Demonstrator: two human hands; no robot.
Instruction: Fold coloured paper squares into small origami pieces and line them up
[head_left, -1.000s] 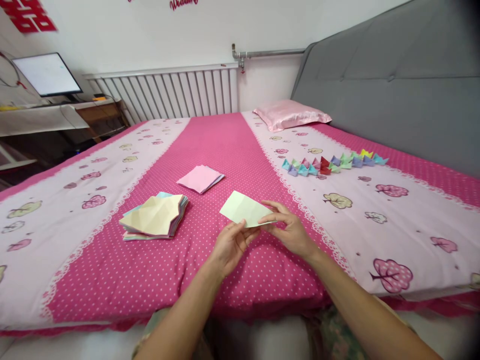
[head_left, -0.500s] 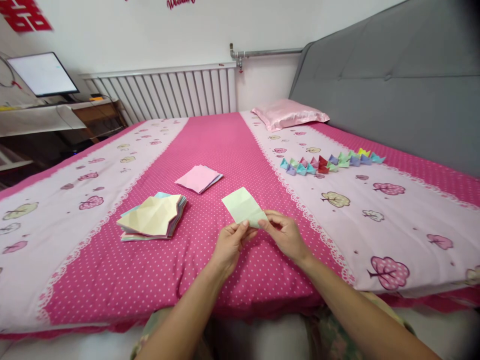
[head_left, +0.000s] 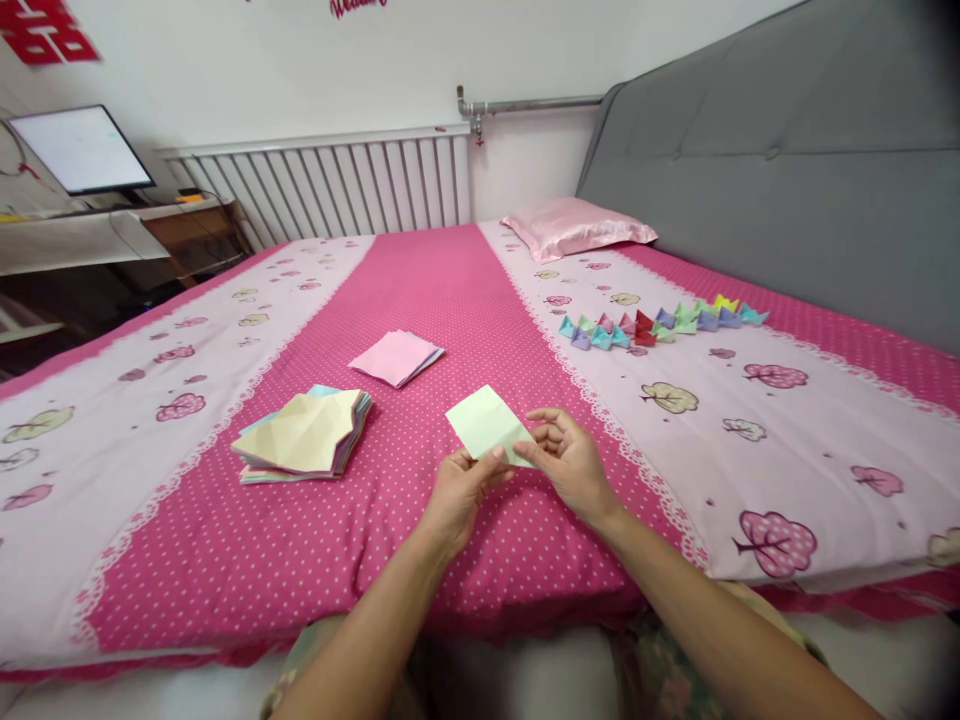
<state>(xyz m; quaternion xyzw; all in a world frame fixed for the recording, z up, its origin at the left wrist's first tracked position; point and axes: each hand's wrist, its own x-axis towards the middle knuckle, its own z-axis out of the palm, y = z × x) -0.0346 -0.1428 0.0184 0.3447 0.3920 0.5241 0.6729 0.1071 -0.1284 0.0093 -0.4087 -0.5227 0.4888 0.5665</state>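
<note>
A pale green square of paper [head_left: 487, 423] is held up over the pink bedspread, one corner toward me. My left hand [head_left: 463, 490] pinches its near left edge, thumb on top. At the near right corner, my right hand [head_left: 566, 462] has its thumb on the paper, with the other fingers curled and partly behind it. To the left lies a thick stack of creased paper [head_left: 304, 435], cream on top. Just beyond the green sheet is a thinner pile of pink paper squares [head_left: 397, 357].
Several small folded paper shapes [head_left: 660, 325] in many colours stand in rows at the right. A pink pillow [head_left: 577, 228] lies farther back by the grey headboard [head_left: 772, 150]. A radiator [head_left: 322, 185] lines the wall; a desk with a monitor [head_left: 82, 150] stands at far left.
The green paper has tipped and shifted slightly nearer to me. My right hand's fingers have lifted and spread a little at its edge, while the left keeps its pinch.
</note>
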